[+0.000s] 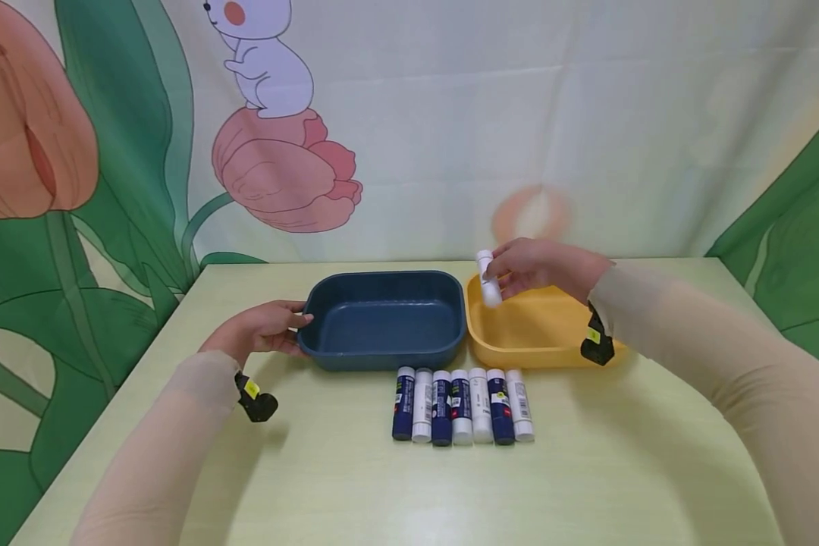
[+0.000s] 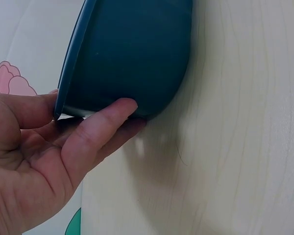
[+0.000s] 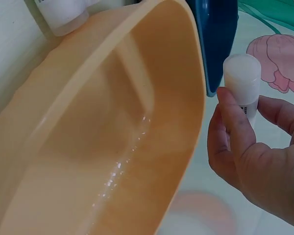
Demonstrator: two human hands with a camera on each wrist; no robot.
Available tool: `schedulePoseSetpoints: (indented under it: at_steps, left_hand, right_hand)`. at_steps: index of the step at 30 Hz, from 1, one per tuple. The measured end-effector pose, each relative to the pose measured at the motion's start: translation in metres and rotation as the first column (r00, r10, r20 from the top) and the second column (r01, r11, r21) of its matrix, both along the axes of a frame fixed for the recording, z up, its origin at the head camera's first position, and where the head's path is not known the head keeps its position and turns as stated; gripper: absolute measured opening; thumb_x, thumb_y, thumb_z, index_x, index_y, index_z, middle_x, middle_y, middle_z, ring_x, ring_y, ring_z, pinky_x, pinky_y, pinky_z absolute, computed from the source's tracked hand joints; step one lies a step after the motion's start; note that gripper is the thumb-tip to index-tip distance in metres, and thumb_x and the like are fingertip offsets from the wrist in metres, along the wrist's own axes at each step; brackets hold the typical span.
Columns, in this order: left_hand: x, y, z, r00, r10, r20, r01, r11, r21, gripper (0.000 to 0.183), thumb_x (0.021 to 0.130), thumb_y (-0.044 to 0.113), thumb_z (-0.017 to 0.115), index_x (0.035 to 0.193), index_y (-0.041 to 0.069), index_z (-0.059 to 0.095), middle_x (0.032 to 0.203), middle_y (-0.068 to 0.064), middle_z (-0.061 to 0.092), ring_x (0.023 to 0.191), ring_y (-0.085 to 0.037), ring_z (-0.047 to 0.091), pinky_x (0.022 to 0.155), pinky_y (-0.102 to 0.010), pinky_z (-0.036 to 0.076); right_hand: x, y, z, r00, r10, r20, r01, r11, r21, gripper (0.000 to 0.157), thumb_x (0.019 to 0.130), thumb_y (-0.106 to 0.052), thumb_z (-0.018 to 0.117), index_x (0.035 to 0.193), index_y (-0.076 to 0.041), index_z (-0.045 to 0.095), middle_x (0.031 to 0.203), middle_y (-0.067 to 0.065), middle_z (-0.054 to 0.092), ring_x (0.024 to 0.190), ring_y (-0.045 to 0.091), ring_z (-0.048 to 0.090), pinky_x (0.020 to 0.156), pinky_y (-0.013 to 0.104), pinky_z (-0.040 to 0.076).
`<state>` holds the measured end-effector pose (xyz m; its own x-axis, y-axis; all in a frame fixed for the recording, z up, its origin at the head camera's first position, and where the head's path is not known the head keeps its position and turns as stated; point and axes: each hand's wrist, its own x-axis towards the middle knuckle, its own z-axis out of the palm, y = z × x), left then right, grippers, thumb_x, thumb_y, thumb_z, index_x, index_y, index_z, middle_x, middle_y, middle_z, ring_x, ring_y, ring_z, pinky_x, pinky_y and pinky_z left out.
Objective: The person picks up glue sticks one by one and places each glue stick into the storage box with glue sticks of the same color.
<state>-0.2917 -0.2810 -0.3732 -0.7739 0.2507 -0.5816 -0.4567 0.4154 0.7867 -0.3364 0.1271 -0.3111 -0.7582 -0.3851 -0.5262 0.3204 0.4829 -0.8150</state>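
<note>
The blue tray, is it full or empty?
Empty. The head view looks down into the blue tray, and only its bare bottom and inner walls show.

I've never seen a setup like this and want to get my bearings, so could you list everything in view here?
Blue box: one, dark blue, far part of the table, left of the yellow box
Yellow box: one, yellow, right beside the blue box
Row of tubes: seven, four partly or mostly dark blue, three mostly white, on the near side of the boxes
Held tube: one, white, in the right hand
Table: one, pale wood, under everything
Cloth: one, pale with printed flowers, leaves and a white animal, behind the table
Wrist cameras: two, black, one per wrist
Sleeves: two, beige, one per arm
Left hand: one, bare, gripping the blue box's left end
Right hand: one, bare, by the yellow box's far left corner
</note>
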Motion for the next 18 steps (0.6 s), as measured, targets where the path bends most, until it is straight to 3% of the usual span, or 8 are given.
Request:
schedulePoseSetpoints:
  at_steps: [5, 14, 18]
  left_hand:
    - [0.001, 0.001, 0.001, 1.0, 0.003, 0.004, -0.003, 1.0, -0.009, 0.061, 0.113, 0.015, 0.033, 0.164, 0.003, 0.003, 0.162, -0.031, 0.026, 0.092, -0.017, 0.065, 0.095, -0.039, 0.062]
    - [0.002, 0.0, 0.003, 1.0, -0.01, 0.006, 0.01, 1.0, 0.008, 0.061, 0.113, 0.015, 0.032, 0.164, 0.002, 0.001, 0.162, -0.032, 0.025, 0.09, -0.015, 0.067, 0.095, -0.039, 0.062]
    - [0.002, 0.0, 0.002, 1.0, -0.005, 0.006, 0.005, 1.0, 0.009, 0.061, 0.113, 0.014, 0.033, 0.164, 0.002, 0.001, 0.162, -0.031, 0.025, 0.089, -0.014, 0.067, 0.094, -0.038, 0.062]
  right_hand:
    - [-0.003, -0.004, -0.013, 1.0, 0.004, 0.031, -0.005, 0.999, 0.043, 0.047, 0.104, -0.005, 0.051, 0.145, 0.008, 0.033, 0.115, 0.014, 0.046, 0.079, 0.014, 0.058, 0.064, 0.019, 0.06]
    - [-0.008, -0.01, -0.035, 0.995, -0.016, 0.103, -0.003, 0.984, 0.177, 0.048, 0.103, -0.008, 0.057, 0.145, 0.006, 0.038, 0.119, 0.014, 0.047, 0.091, 0.019, 0.057, 0.067, 0.018, 0.06]
    - [-0.008, -0.013, -0.042, 0.995, -0.004, 0.103, -0.016, 0.981, 0.191, 0.042, 0.102, -0.008, 0.058, 0.139, 0.006, 0.043, 0.113, 0.012, 0.049, 0.086, 0.017, 0.058, 0.065, 0.017, 0.059]
